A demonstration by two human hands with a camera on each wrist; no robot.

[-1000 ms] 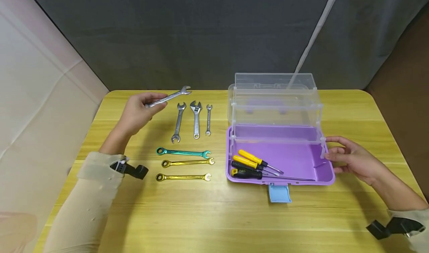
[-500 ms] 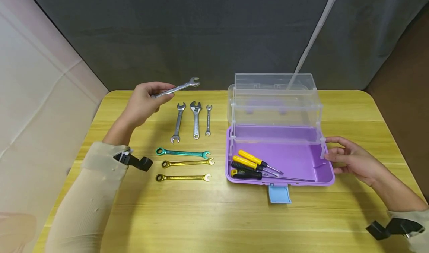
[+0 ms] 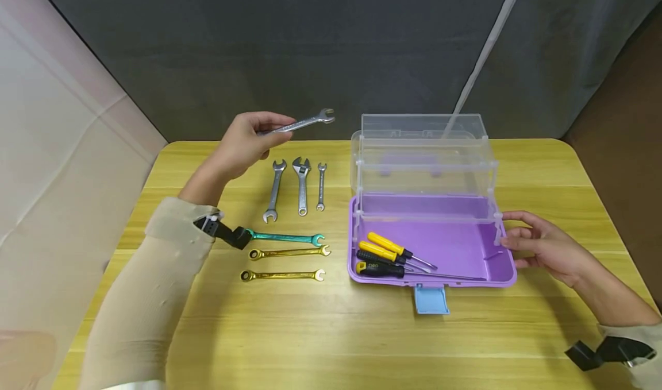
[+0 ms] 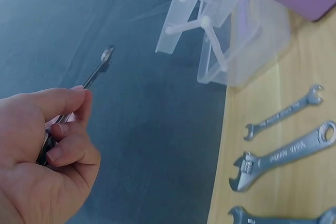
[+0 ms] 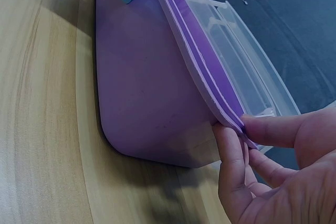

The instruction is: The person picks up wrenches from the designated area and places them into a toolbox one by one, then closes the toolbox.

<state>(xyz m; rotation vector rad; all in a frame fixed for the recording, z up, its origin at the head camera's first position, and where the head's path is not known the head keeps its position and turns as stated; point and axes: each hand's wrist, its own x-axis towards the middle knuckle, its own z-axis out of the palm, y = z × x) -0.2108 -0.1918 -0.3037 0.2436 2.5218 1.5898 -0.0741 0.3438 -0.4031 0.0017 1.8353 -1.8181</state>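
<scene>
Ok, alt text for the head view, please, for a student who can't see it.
A person's left-hand grip holds a silver wrench clear of a table while the right-hand grip pinches the rim of an open purple toolbox containing screwdrivers. Left of the toolbox lie three silver wrenches, one adjustable, and three ratcheting wrenches, one teal and two gold.

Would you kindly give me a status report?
Left hand holding silver wrench aloft. Right hand gripping purple toolbox by its rim. Raised clear trays possibly in the way.
</scene>
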